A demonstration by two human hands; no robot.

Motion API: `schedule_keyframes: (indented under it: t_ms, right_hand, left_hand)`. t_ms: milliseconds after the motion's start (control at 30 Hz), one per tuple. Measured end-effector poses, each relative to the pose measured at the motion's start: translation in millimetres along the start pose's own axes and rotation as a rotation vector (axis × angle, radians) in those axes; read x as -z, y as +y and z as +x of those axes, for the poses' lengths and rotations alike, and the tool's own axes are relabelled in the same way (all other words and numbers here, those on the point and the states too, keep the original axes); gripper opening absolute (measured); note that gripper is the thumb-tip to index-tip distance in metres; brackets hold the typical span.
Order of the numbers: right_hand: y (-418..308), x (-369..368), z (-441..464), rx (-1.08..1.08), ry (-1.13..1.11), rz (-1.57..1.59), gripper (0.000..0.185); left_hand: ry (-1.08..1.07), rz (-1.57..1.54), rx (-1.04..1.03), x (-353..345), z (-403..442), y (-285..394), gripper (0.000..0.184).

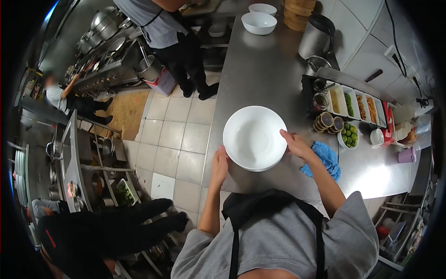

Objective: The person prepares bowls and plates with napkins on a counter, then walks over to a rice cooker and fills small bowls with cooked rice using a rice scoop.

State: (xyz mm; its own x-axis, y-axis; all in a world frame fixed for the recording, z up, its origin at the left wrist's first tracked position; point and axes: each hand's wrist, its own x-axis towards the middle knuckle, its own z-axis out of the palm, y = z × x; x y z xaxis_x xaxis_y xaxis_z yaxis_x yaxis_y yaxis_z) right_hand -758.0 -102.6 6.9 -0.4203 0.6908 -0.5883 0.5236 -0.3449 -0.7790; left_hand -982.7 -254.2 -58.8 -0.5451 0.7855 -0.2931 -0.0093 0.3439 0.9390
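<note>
A large white bowl point(255, 138), with nothing visible inside, is held between my two hands at the near end of the steel counter point(239, 79). My left hand point(220, 163) grips its lower left side. On the right side, my right hand point(296, 143) has its thumb over the rim, and its other fingers are partly hidden. Whether the bowl's base touches the counter, I cannot tell. A crumpled blue cloth point(324, 161) lies close to my right forearm. Beyond it stands a small bowl of green limes point(349, 135).
To the right is a rack of topping trays point(355, 104), beside stacked small cups point(327, 122). White bowls point(259, 23), bamboo steamers point(297, 15) and a metal urn point(317, 37) stand at the far end. Several people are around; one point(174, 51) stands left of the counter.
</note>
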Motion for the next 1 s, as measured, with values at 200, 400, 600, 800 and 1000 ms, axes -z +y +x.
schedule_keyframes:
  t_ms: [200,400,600,800,1000]
  right_hand:
    - [42.3,0.3,32.5,0.194,0.2,-0.05,0.056]
    - [26.1,-2.7,25.2,0.056,0.11,0.337,0.049]
    - [21.7,1.5,31.3,-0.042,0.076,0.49,0.049]
    - [8.4,8.1,35.0,-0.076,-0.006,0.686,0.056]
    - [-26.6,40.3,89.3,0.037,0.033,0.739,0.062]
  left_hand:
    - [-0.144,-0.156,0.179,11.4,14.8,10.5,0.051]
    - [-0.168,-0.078,0.184,12.1,24.0,12.0,0.048]
    - [-0.151,0.01,0.064,7.4,31.4,24.3,0.044]
    - [-0.188,-0.034,0.018,1.0,49.1,43.2,0.044]
    - [-0.223,0.013,0.01,-15.7,132.4,73.0,0.045]
